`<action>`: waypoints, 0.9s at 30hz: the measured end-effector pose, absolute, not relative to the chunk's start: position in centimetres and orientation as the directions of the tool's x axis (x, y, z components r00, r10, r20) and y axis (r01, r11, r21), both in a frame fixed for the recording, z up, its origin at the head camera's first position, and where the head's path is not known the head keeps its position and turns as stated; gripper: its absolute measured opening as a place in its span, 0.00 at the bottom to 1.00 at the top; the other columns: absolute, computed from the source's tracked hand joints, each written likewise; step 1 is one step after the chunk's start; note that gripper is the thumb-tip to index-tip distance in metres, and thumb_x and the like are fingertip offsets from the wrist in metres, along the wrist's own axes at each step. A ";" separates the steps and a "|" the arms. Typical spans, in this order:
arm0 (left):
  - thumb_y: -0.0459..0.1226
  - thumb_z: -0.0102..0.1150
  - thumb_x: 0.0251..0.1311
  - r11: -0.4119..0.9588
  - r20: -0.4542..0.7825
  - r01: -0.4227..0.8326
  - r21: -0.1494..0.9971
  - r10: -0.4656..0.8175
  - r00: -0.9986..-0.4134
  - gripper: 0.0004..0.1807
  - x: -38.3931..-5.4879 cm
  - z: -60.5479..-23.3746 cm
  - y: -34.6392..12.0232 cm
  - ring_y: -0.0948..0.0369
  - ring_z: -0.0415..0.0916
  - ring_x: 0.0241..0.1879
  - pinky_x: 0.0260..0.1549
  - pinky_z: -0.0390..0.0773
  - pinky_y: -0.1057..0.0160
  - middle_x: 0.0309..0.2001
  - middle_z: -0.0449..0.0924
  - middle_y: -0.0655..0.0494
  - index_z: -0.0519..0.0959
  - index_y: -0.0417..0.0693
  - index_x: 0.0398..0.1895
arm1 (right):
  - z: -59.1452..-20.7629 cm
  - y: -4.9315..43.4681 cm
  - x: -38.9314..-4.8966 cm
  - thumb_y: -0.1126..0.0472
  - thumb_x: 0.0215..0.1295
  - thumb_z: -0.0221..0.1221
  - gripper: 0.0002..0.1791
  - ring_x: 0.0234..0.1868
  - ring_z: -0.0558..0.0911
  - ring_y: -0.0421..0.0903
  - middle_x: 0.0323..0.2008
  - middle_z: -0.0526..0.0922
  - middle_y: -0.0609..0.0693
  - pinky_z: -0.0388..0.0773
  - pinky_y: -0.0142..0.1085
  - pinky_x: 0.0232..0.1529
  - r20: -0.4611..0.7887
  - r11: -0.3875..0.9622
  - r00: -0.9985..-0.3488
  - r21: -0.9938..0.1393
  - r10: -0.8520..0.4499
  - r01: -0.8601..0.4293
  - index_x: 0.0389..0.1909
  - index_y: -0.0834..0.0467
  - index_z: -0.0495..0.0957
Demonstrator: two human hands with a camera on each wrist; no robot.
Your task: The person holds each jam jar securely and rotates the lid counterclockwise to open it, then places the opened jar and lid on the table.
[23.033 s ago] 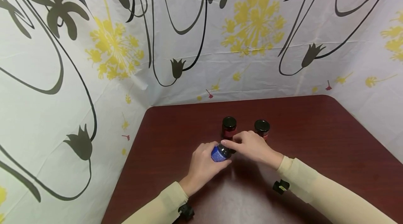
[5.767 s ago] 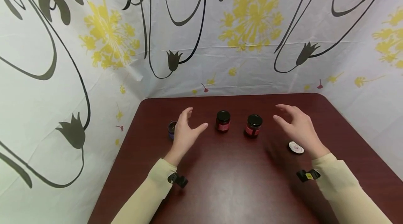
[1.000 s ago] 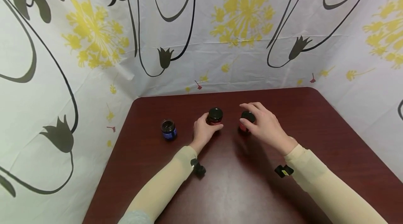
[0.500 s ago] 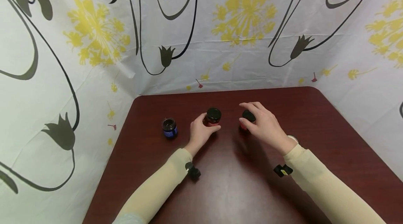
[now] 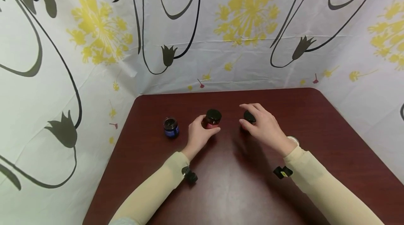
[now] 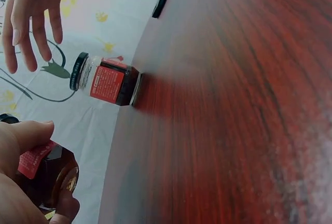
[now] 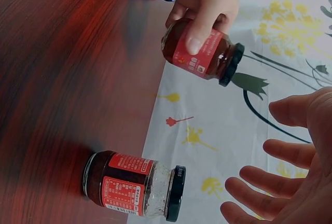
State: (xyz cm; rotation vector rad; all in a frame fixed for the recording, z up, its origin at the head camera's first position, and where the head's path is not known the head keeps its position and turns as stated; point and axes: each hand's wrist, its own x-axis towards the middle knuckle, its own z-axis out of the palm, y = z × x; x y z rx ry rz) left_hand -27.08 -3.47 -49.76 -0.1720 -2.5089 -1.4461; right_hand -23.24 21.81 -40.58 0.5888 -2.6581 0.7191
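My left hand [image 5: 198, 134] grips a dark jar with a red label and black lid [image 5: 213, 117], thumb and fingers around its body. In the right wrist view this jar [image 7: 199, 53] is tilted and held clear of the table. My right hand [image 5: 266, 126] hovers with spread, relaxed fingers over a second red-labelled jar [image 5: 248, 117], partly hidden by it in the head view. That second jar [image 6: 110, 80] stands upright on the table with its black lid on. The right wrist view shows a gap between its lid and my right fingers [image 7: 270, 182].
An uncovered jar with a blue label [image 5: 171, 128] stands on the left of the dark red table [image 5: 227, 183]. A loose lid [image 5: 293, 140] lies on the right, partly behind my right wrist. Floral sheeting [image 5: 189, 35] encloses the table's back and sides.
Earlier both hands worked on the blue-labelled jar; its lid later lay at right. Since then my left hand has gripped a red-labelled jar and raised it. My right hand moved over the second jar.
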 end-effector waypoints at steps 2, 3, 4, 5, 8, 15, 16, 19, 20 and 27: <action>0.57 0.80 0.42 0.502 0.273 0.227 0.835 -0.019 -0.962 0.36 -26.9 -49.6 -3.6 0.63 0.79 0.48 0.46 0.80 0.56 0.48 0.82 0.63 0.80 0.55 0.56 | -40.6 21.7 -23.2 0.47 0.69 0.62 0.29 0.47 0.80 0.47 0.61 0.73 0.47 0.77 0.49 0.42 0.412 0.786 -0.859 -0.401 -0.305 -0.471 0.70 0.44 0.70; 0.58 0.79 0.43 0.504 0.277 0.230 0.832 -0.019 -0.961 0.36 -26.8 -49.6 -3.7 0.63 0.79 0.48 0.46 0.80 0.56 0.48 0.82 0.63 0.80 0.55 0.56 | -40.7 21.7 -23.2 0.47 0.69 0.62 0.29 0.46 0.80 0.47 0.60 0.73 0.47 0.77 0.48 0.41 0.414 0.785 -0.857 -0.399 -0.308 -0.474 0.70 0.44 0.70; 0.57 0.80 0.43 0.503 0.281 0.234 0.832 -0.018 -0.960 0.36 -26.7 -49.5 -3.8 0.63 0.79 0.48 0.46 0.80 0.56 0.48 0.82 0.63 0.80 0.55 0.55 | -40.7 21.7 -23.2 0.47 0.69 0.63 0.29 0.46 0.80 0.46 0.60 0.73 0.47 0.77 0.48 0.41 0.416 0.783 -0.855 -0.398 -0.310 -0.478 0.69 0.44 0.70; 0.56 0.80 0.43 0.504 0.283 0.236 0.831 -0.018 -0.959 0.35 -26.6 -49.4 -3.8 0.62 0.79 0.48 0.46 0.80 0.55 0.48 0.82 0.63 0.80 0.55 0.56 | -40.7 21.6 -23.2 0.47 0.69 0.63 0.29 0.45 0.80 0.46 0.60 0.73 0.47 0.77 0.48 0.41 0.419 0.783 -0.853 -0.396 -0.312 -0.481 0.69 0.44 0.70; 0.55 0.80 0.44 0.503 0.289 0.244 0.829 -0.013 -0.957 0.35 -26.3 -49.3 -4.1 0.61 0.79 0.49 0.46 0.80 0.55 0.48 0.82 0.62 0.80 0.54 0.55 | -40.7 21.6 -23.3 0.48 0.69 0.63 0.29 0.46 0.80 0.46 0.60 0.73 0.48 0.77 0.48 0.41 0.422 0.781 -0.850 -0.393 -0.316 -0.486 0.69 0.45 0.70; 0.58 0.79 0.43 0.510 0.298 0.253 0.822 -0.007 -0.955 0.35 -25.7 -49.0 -4.5 0.61 0.79 0.48 0.47 0.80 0.54 0.48 0.82 0.61 0.81 0.54 0.54 | -40.8 21.4 -23.3 0.48 0.69 0.63 0.29 0.48 0.80 0.47 0.60 0.74 0.49 0.77 0.50 0.43 0.417 0.777 -0.853 -0.402 -0.315 -0.484 0.70 0.45 0.70; 0.58 0.79 0.43 0.510 0.300 0.254 0.822 -0.007 -0.954 0.35 -25.6 -49.0 -4.6 0.60 0.79 0.48 0.47 0.80 0.54 0.48 0.82 0.60 0.81 0.54 0.54 | -40.8 21.4 -23.3 0.48 0.69 0.63 0.29 0.47 0.79 0.47 0.60 0.74 0.49 0.77 0.49 0.43 0.416 0.776 -0.853 -0.404 -0.316 -0.484 0.70 0.45 0.70; 0.57 0.79 0.43 0.521 0.304 0.256 0.814 -0.006 -0.953 0.36 -25.4 -48.9 -4.7 0.60 0.79 0.49 0.47 0.80 0.54 0.49 0.82 0.59 0.81 0.52 0.55 | -40.9 21.4 -23.2 0.47 0.69 0.63 0.29 0.47 0.79 0.46 0.60 0.74 0.48 0.76 0.49 0.43 0.414 0.771 -0.853 -0.412 -0.317 -0.486 0.70 0.44 0.70; 0.57 0.80 0.43 0.524 0.307 0.259 0.811 -0.005 -0.952 0.36 -25.3 -48.9 -4.7 0.59 0.79 0.49 0.48 0.80 0.53 0.49 0.82 0.58 0.81 0.51 0.55 | -41.0 21.3 -23.2 0.47 0.69 0.62 0.29 0.46 0.79 0.46 0.60 0.74 0.48 0.76 0.48 0.43 0.414 0.769 -0.853 -0.413 -0.319 -0.488 0.70 0.44 0.70; 0.58 0.79 0.44 0.554 0.310 0.261 0.791 0.005 -0.951 0.38 -24.8 -48.6 -4.8 0.59 0.78 0.50 0.49 0.80 0.54 0.50 0.81 0.58 0.80 0.50 0.56 | -41.0 21.2 -23.1 0.46 0.70 0.62 0.29 0.46 0.78 0.45 0.60 0.73 0.47 0.76 0.48 0.43 0.396 0.755 -0.858 -0.436 -0.328 -0.490 0.70 0.43 0.69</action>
